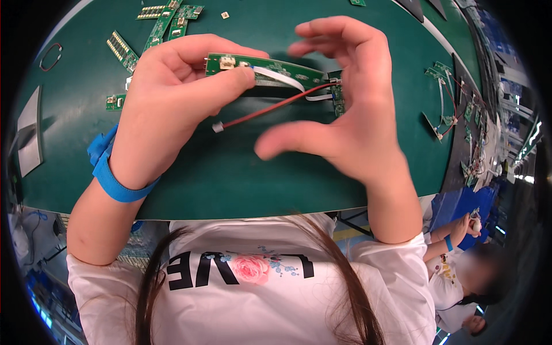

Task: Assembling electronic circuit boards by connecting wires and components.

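Note:
My left hand (184, 80) pinches a long green circuit board (287, 70) near its left end, thumb in front and fingers behind. A white flat ribbon cable (282, 77) runs from under my thumb to a second, smaller circuit board (338, 99) by my right palm. From that smaller board a red wire lead (270, 109) slants down left, ending in a loose white plug (218, 127). My right hand (356, 98) is spread around the right end of the boards, thumb and fingers wide apart and slightly blurred. A blue wrist strap (121, 183) circles my left wrist.
Several green circuit boards (164, 26) lie at the back left of the green table (276, 184). Wired board sets (443, 109) rest at the right, by a dark strip (460, 132). A grey plate (30, 132) lies far left. Another person (460, 276) sits at lower right.

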`<state>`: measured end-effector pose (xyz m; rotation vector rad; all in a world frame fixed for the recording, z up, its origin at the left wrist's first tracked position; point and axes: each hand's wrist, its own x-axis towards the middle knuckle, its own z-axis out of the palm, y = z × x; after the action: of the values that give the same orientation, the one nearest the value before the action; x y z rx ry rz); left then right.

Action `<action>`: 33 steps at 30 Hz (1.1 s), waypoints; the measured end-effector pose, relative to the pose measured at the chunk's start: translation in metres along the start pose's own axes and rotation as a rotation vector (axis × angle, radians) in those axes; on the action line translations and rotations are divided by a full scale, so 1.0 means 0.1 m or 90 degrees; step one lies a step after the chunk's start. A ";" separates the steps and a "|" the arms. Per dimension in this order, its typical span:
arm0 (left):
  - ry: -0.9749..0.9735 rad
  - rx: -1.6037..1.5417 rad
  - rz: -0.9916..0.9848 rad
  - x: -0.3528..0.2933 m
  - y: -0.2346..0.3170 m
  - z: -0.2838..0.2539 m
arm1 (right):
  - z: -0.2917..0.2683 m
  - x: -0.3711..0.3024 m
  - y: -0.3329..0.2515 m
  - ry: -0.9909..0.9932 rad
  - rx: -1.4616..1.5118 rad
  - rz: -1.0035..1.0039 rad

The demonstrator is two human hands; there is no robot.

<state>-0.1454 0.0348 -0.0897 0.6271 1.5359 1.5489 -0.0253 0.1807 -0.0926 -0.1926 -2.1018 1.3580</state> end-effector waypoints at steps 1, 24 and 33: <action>0.022 -0.008 0.007 0.00 -0.02 -0.01 | -0.08 0.05 -0.02 0.000 0.000 -0.002; 0.177 -0.037 0.164 0.03 0.02 -0.15 | -0.54 0.28 0.10 -0.297 0.086 0.024; 0.102 -0.149 0.145 0.03 0.08 -0.08 | -0.30 0.22 0.23 -0.222 0.050 -0.093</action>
<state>-0.1552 0.0342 -0.0838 0.5693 1.4067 1.9590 -0.0303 0.2239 -0.0950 0.2423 -2.2842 1.4646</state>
